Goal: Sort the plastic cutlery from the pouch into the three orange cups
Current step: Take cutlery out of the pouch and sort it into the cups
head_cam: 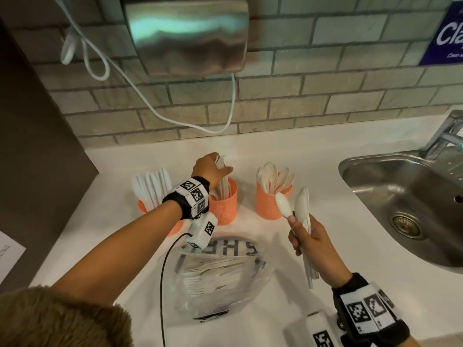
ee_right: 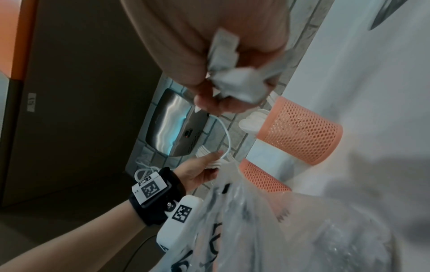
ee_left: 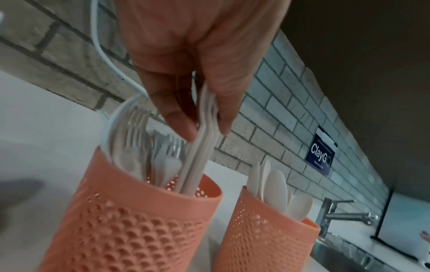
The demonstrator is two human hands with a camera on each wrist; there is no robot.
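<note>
Three orange mesh cups stand in a row on the white counter: the left cup (head_cam: 142, 206) with knives, the middle cup (head_cam: 224, 204) (ee_left: 139, 220) with forks, the right cup (head_cam: 271, 204) (ee_left: 267, 235) (ee_right: 300, 132) with spoons. My left hand (head_cam: 213, 169) (ee_left: 204, 128) pinches a small bunch of forks (ee_left: 197, 158), their lower ends inside the middle cup. My right hand (head_cam: 308, 236) (ee_right: 228, 88) grips a bundle of white spoons (head_cam: 295, 204), bowls up, in front of the right cup. The clear plastic pouch (head_cam: 220, 279) (ee_right: 267, 230) lies near me with more cutlery in it.
A steel sink (head_cam: 400, 209) and its tap (head_cam: 446, 131) are on the right. On the tiled wall hang a hand dryer (head_cam: 188, 33) and a looping white cable (head_cam: 150, 103). A dark panel (head_cam: 30, 146) bounds the counter on the left.
</note>
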